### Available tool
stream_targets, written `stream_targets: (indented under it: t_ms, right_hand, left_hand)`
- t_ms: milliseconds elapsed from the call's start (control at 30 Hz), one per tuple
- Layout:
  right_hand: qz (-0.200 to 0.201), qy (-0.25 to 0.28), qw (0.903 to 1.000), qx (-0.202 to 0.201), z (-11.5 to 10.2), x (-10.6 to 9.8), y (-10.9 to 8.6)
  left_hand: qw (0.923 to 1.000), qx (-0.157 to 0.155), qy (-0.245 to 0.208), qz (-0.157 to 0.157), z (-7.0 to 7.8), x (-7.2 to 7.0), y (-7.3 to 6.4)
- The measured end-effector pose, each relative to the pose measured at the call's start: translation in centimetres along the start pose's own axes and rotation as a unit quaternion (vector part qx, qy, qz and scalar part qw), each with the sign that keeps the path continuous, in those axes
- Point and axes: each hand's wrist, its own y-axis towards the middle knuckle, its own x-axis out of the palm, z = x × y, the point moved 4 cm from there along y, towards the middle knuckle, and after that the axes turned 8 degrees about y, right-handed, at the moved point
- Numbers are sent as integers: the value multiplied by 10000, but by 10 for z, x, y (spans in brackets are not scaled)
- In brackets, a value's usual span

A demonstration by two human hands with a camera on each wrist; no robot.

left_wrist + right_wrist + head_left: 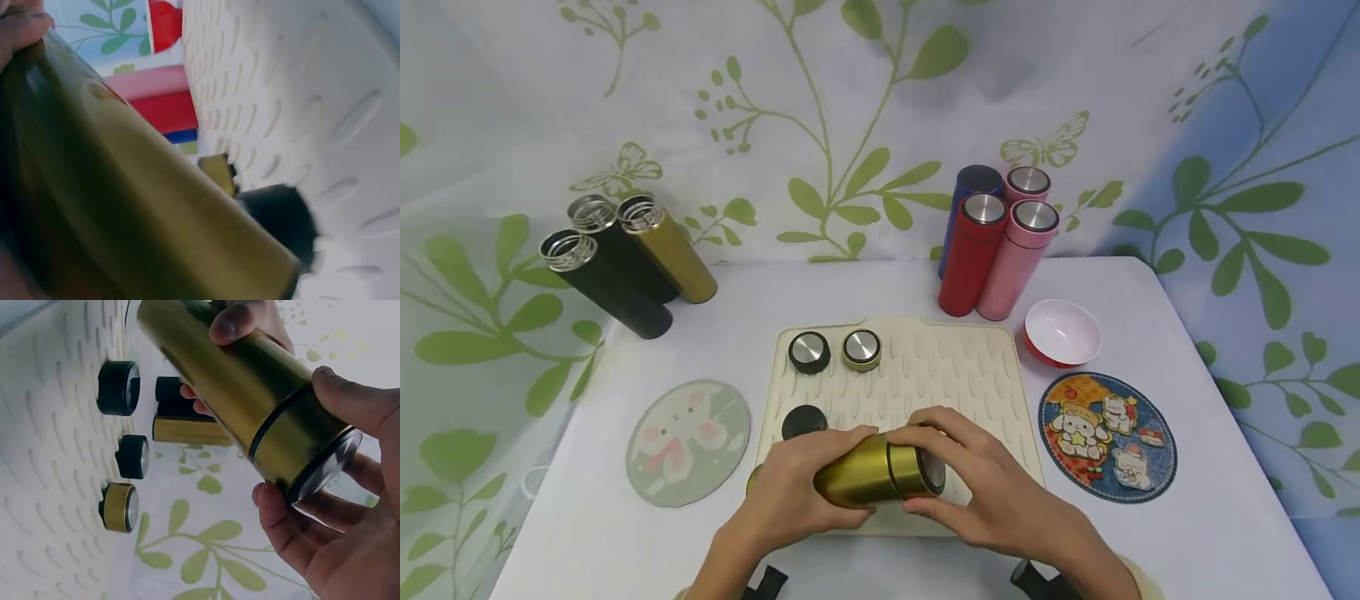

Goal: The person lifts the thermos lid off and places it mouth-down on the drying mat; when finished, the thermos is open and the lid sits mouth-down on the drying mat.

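Note:
A gold thermos flask [853, 477] lies nearly level above the cream mat [955, 375], its lid end pointing right. My left hand [797, 487] wraps round the body. With thumb and fingers, my right hand [1000, 487] grips the gold lid [913, 472], which has a silver top. In the right wrist view a dark ring parts the lid [303, 447] from the body [244, 394]. The left wrist view is filled largely by the flask's side [144, 187]. On the mat stand a black lid [809, 352], a gold lid [861, 350] and another black lid [804, 421].
Lidless black [613, 287] and gold [677, 258] flasks stand back left. Closed red [972, 258], pink [1015, 267] and blue [958, 200] flasks stand back right, near a red-and-white bowl [1063, 332]. Round coasters, one green [688, 442], one blue-orange [1105, 479], flank the mat.

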Motion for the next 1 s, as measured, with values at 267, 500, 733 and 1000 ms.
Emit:
stream_targets:
  t_ms: [267,500,733,1000]
  right_hand:
    - [-62,13,9999,124,1,-8,4]
    - [37,272,9984,485,10,-5,-3]
    - [340,551,9895,1296,20,-5,-7]
    - [367,442,9756,2118,28,0,-11]
  left_hand:
    - [9982,-27,449,398,3,-5,0]
    - [9978,-90,608,259,4,2,0]
    - [9915,151,1217,428,11,4,2]
    - [9894,278,1343,483,12,10,1]
